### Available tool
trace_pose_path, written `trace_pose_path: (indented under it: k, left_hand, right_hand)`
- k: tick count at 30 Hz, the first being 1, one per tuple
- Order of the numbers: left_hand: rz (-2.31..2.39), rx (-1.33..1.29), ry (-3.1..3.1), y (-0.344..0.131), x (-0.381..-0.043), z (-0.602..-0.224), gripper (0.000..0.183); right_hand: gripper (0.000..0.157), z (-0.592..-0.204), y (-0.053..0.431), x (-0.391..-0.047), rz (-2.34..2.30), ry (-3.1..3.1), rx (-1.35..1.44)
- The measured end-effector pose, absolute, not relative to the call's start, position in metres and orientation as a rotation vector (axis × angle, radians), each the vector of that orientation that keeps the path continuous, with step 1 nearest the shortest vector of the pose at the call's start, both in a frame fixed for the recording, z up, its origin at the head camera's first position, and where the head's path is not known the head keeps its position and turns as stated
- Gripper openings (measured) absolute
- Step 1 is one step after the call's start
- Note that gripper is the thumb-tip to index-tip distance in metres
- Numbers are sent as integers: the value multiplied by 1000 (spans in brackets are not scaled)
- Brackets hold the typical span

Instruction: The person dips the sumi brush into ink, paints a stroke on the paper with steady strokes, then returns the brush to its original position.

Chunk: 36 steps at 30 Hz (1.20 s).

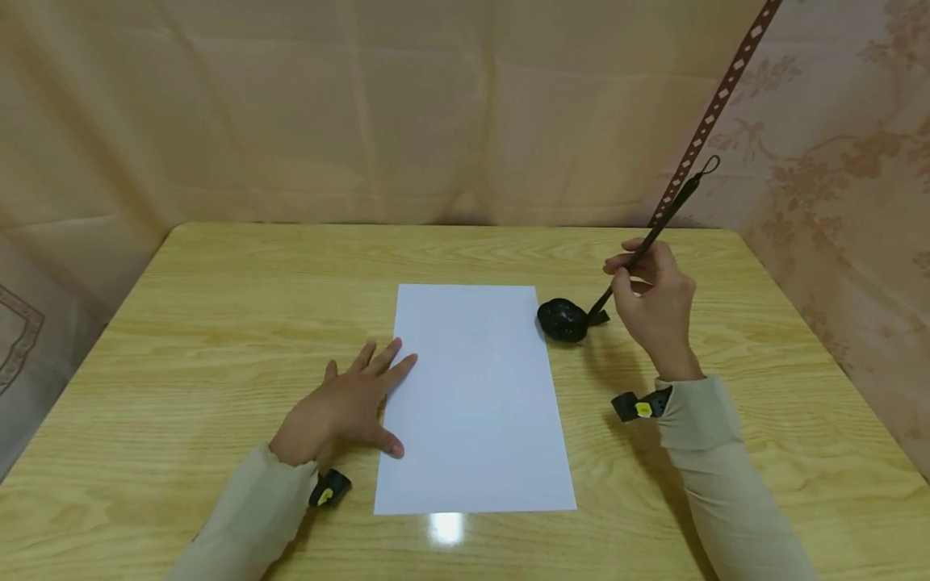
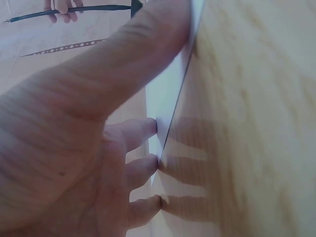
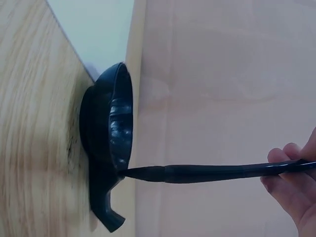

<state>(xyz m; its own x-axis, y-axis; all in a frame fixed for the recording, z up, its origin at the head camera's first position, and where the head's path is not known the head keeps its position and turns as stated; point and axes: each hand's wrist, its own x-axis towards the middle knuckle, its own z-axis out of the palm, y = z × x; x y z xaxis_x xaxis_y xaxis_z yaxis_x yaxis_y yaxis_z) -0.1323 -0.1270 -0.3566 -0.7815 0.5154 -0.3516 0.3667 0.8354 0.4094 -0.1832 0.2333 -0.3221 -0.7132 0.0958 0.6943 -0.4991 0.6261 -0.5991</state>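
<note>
The head view held one left hand (image 1: pixel 349 410) centre-left, one right hand (image 1: pixel 656 307) at right, one white sheet (image 1: pixel 472 403) mid-frame, one brush (image 1: pixel 670 213) and one black dish (image 1: pixel 563 320) right of centre, two wrist devices (image 1: pixel 643 407) lower down, and one table (image 1: pixel 218 323).

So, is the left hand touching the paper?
Touching. The left wrist view shows the left hand with fingertips meeting the paper near its edge.

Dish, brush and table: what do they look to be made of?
Dish: glossy black, probably glazed ceramic or plastic; highlights show in its hollow, though either fits.
Brush: smooth dark handle, perhaps lacquered wood or plastic, faintly shiny; the tapering tip suggests bristles.
Table: wood or wood-look laminate, glossy; streaky grain and a bright reflection show.
</note>
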Motion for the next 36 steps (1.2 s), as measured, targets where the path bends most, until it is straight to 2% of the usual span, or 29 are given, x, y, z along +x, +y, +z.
trace_pose_path:
  k: [7,17,36]
  left_hand:
    - [458,637,2547,-128,-132,-357,119]
    - [435,654,2555,-128,-134,-356,119]
    - [449,646,2548,-128,-135,-355,119]
  right_hand:
    - [20,-325,229,-185,1070,-2127,371]
    - [25,-325,238,-188,1032,-2156,251]
    - [20,-324,233,-188,1040,-2138,342]
